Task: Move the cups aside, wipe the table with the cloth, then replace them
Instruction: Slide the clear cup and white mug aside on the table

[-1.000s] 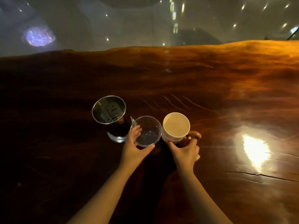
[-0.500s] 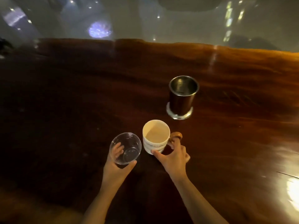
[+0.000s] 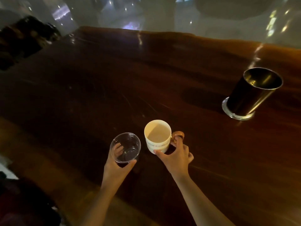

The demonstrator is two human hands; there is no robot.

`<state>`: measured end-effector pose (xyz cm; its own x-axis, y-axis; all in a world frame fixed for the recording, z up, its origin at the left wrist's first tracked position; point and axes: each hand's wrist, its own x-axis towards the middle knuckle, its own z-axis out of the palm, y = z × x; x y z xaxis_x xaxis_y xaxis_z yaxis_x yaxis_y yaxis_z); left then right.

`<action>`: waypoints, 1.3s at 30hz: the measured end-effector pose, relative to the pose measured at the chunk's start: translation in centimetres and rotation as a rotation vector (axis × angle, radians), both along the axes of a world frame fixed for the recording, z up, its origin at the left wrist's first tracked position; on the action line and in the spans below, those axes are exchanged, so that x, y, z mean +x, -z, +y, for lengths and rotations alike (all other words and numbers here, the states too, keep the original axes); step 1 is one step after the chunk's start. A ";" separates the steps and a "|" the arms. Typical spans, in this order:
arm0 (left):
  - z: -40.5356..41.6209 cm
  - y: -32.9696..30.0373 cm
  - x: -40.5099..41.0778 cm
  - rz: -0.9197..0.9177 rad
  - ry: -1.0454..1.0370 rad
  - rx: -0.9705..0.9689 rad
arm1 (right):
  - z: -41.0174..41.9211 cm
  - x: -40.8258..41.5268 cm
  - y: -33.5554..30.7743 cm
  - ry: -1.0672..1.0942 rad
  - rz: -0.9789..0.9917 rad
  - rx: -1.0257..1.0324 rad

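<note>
Since the earlier frame, both held cups have travelled left, leaving the metal cup (image 3: 254,91) well apart at the right. The left hand (image 3: 116,167) wraps the clear glass (image 3: 125,147) from below. The right hand (image 3: 176,156) grips the white mug (image 3: 157,136), thumb on its wall, a finger seemingly through the brown handle, over the dark wooden table (image 3: 114,79).
</note>
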<state>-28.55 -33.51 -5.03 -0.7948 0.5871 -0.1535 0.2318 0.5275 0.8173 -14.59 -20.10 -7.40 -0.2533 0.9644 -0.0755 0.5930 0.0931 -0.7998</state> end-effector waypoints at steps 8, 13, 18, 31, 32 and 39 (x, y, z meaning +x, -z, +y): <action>2.0 0.8 -2.7 -0.021 0.033 0.046 | -0.2 -2.8 0.7 0.011 0.062 -0.012; 3.1 1.0 -2.8 -0.081 0.011 0.122 | 0.0 -3.3 0.6 -0.010 0.089 0.000; 3.5 0.9 -2.5 -0.107 -0.012 0.131 | 0.5 -3.0 0.5 -0.034 0.081 -0.016; 0.7 0.7 5.1 -0.132 -0.324 0.149 | -0.6 5.1 -1.9 -0.071 0.117 -0.142; 0.4 0.7 6.5 -0.118 -0.327 0.135 | -0.4 6.5 -2.1 -0.064 0.113 -0.136; 4.0 -0.5 16.5 0.117 -0.070 0.201 | 4.4 16.4 -3.8 0.125 0.148 -0.017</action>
